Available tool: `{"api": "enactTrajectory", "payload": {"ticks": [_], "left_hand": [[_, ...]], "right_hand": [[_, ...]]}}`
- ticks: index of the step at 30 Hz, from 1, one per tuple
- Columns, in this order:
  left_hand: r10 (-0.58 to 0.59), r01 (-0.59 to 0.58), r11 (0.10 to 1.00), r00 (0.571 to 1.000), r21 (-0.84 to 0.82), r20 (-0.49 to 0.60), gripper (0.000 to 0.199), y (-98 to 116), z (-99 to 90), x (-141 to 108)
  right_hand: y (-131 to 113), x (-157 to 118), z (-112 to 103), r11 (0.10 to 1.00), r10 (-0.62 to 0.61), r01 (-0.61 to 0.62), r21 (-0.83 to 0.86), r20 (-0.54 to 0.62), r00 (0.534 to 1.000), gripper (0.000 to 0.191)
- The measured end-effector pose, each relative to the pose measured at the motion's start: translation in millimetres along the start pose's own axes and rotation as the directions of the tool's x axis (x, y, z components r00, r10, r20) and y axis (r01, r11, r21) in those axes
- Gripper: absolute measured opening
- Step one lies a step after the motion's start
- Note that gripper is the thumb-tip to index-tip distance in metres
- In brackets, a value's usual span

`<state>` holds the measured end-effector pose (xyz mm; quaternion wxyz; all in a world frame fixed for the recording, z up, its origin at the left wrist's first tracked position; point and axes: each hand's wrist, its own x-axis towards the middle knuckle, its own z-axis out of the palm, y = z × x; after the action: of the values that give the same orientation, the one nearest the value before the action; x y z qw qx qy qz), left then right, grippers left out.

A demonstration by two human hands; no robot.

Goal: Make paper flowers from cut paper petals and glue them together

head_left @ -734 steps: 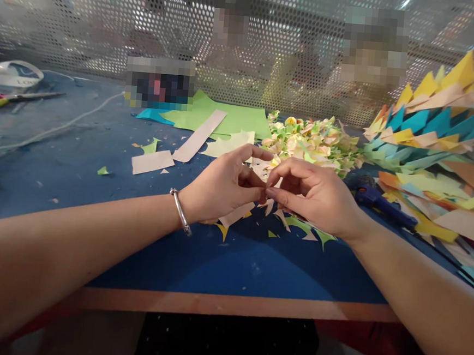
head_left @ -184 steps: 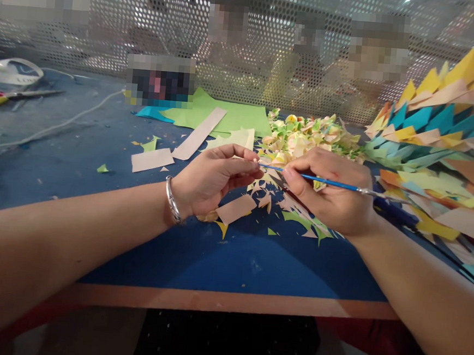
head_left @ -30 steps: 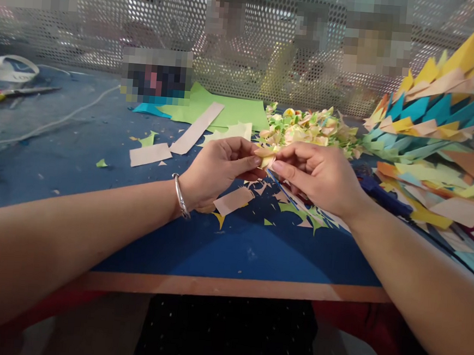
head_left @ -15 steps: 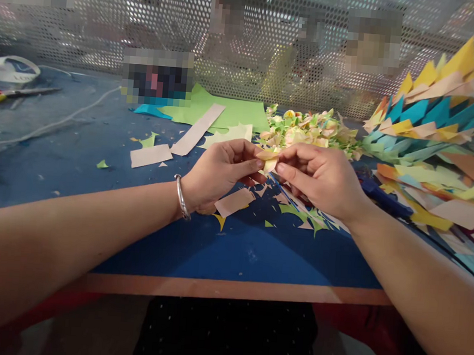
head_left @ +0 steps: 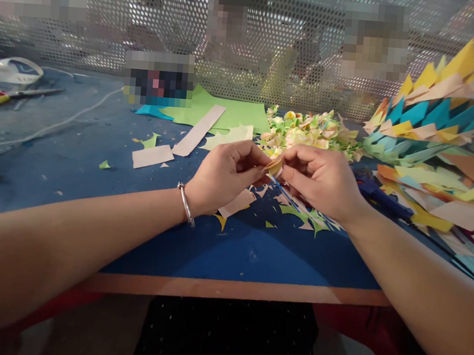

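Observation:
Between the fingertips of both hands is a small paper flower (head_left: 274, 168) in pale yellow and peach. My left hand (head_left: 233, 172), a silver bangle at its wrist, pinches the flower's left side. My right hand (head_left: 319, 178) has thumb and fingers closed on its right side. A thin blue stick (head_left: 287, 193) slants down below the flower; whether it is joined to the flower I cannot tell. Just behind the hands lies a heap of small paper flowers (head_left: 310, 129). Under them are paper scraps (head_left: 239, 202) in pink and green.
Green paper sheets (head_left: 229, 111) and pink strips (head_left: 199, 131) lie at the back. Scissors (head_left: 5, 96) and a white tape roll (head_left: 18, 70) are far left. A blue glue gun (head_left: 383, 197), paper strips (head_left: 447, 213) and a spiky paper model (head_left: 434, 114) stand right. A perforated metal screen (head_left: 267, 48) rises behind.
The paper flower has turned between my fingers and now shows more of its edge. My left fingers have shifted slightly right, nearer my right hand.

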<state>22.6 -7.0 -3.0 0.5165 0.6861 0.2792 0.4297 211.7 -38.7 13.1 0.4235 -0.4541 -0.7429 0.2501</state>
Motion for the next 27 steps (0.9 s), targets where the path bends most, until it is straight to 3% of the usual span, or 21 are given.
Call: {"api": "enactTrajectory", "payload": {"ticks": [10,17,27], "left_hand": [[-0.094,0.102,0.989,0.992,-0.103,0.083,0.018,11,-4.0,-5],[-0.147,0.153,0.983,0.987,-0.1,0.064,0.016,11,-3.5,-3],[-0.291,0.314,0.928,0.947,-0.2,0.134,0.007,13,-10.0,1]], "right_hand": [[2,-2,-2,0.996,-0.006,0.004,-0.088,-0.016,1.0,0.002],[4,-3,-3,0.986,-0.025,0.023,-0.164,-0.005,1.0,0.007],[2,-4,-3,0.985,-0.068,0.067,-0.159,0.002,0.998,0.007]]}}
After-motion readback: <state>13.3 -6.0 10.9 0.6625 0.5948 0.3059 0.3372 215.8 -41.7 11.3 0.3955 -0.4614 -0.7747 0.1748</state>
